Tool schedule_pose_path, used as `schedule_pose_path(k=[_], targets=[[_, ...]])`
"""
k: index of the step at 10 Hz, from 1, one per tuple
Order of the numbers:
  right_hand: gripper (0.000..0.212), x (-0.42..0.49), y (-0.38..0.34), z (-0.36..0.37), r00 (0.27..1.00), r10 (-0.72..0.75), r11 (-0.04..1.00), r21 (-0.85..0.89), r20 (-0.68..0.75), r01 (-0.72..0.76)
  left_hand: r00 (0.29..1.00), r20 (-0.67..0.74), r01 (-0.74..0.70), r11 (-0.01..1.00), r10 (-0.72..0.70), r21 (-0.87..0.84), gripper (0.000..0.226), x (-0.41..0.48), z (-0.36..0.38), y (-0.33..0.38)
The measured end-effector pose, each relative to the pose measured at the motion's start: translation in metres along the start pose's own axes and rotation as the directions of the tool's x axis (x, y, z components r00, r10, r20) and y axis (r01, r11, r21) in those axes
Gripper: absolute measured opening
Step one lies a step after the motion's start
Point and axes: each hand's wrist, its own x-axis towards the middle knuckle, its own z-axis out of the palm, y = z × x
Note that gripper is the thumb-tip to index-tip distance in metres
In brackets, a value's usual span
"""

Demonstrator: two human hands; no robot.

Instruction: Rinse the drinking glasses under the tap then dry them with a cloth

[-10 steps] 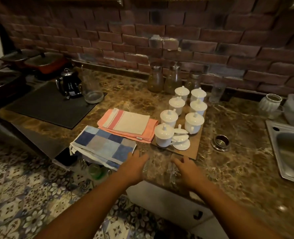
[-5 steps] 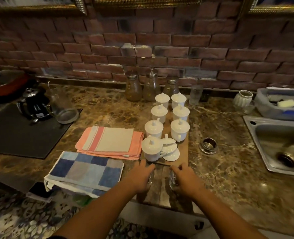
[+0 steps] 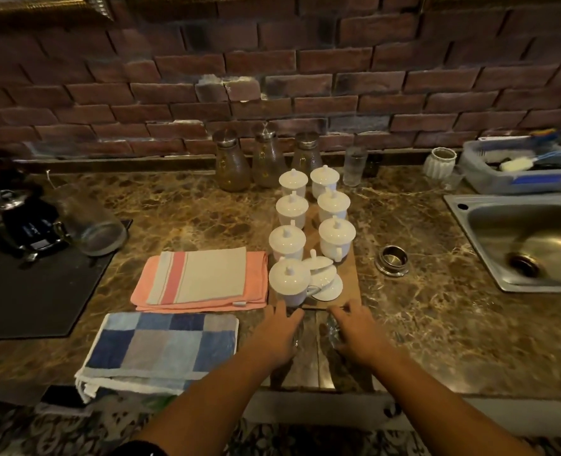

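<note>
Polished brown marble, veined and glossy, makes up the countertop [image 3: 420, 324] in front of you, backed by a rough, matt brick wall [image 3: 305, 60]. The lidded cups [image 3: 336, 236] are shiny white ceramic on a smooth wooden board [image 3: 349, 291]. The folded orange cloth [image 3: 206, 302] and the blue checked towel [image 3: 160, 343] are soft woven fabric. The sink [image 3: 489, 232] is brushed steel with a dull sheen. The drinking glasses [image 3: 331, 329] are clear glass, the bottles [image 3: 232, 166] are textured glass with metal caps, and the tub [image 3: 515, 179] is plastic.
</note>
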Motion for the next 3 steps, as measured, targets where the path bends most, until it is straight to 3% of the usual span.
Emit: schedule_pose_path(k=[2, 3], targets=[[0.086, -0.007, -0.005, 0.001, 0.999, 0.039, 0.998, 0.039, 0.011, -0.039, 1.000, -0.013, -0.012, 1.000, 0.012, -0.001, 0.075, 0.006, 0.004, -0.002], [0.092, -0.012, -0.005, -0.029, 0.998, 0.049, 0.986, 0.163, -0.041, -0.042, 0.996, -0.094, -0.020, 0.986, 0.004, -0.167, 0.091, -0.001, 0.003, -0.004]])
